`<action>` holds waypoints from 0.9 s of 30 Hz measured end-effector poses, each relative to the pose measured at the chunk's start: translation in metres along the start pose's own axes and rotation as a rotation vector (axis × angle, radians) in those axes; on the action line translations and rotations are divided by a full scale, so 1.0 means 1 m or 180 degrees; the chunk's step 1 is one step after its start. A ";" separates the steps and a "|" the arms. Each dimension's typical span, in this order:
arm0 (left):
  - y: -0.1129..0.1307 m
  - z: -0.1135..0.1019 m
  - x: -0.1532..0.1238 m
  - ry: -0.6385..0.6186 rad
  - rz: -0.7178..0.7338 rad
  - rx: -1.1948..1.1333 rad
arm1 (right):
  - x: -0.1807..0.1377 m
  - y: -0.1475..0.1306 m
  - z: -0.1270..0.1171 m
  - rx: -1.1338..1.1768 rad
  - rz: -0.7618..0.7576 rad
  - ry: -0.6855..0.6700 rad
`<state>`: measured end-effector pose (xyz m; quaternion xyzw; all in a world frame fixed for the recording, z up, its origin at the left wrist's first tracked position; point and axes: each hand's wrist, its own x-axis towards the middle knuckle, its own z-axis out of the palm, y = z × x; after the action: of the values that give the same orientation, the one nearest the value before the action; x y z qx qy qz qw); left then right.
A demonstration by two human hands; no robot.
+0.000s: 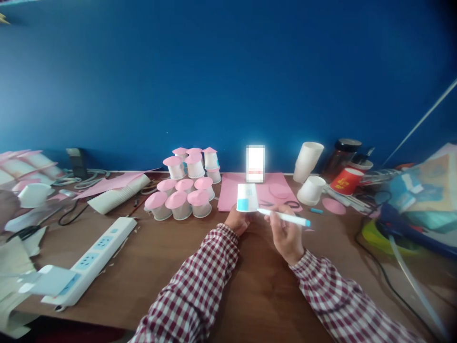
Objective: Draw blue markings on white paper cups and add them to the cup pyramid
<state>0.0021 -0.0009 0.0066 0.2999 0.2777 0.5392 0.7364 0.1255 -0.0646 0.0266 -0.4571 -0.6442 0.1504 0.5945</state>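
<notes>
My left hand (238, 222) holds an upside-down white paper cup (250, 195) from below, its fingers partly hidden behind the cup. A blue patch shows low on the cup's left side. Gripped in my right hand (287, 236) is a white marker (285, 217) with a light blue end, its tip at the cup's lower right edge. Behind the cup lie pink paper sheets (232, 188), with dark-handled scissors (291, 204) at their right. A small blue cap (316, 210) rests to the right of my right hand.
Several white cups with pink paper tops (178, 200) stand left of my hands. A power strip (96, 257) lies at front left; stacked cups (309, 162), a single white cup (311, 190) and a red cup (347, 181) are at right. Another person's hand (7, 207) shows at far left.
</notes>
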 end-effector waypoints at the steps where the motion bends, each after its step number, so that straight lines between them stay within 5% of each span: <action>1: 0.000 0.000 0.000 -0.0028 -0.0008 0.0006 | 0.000 0.000 0.000 -0.0004 -0.0006 0.0006; 15: -0.004 -0.004 0.002 -0.0274 0.0000 0.0146 | -0.001 0.002 -0.001 -0.0106 -0.0116 -0.0046; 27: -0.001 0.001 0.001 -0.0100 -0.0016 0.0057 | -0.001 0.005 -0.001 -0.0133 -0.0150 -0.0080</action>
<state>0.0037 -0.0005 0.0065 0.3142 0.2715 0.5301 0.7393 0.1283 -0.0634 0.0226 -0.4521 -0.6652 0.1286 0.5801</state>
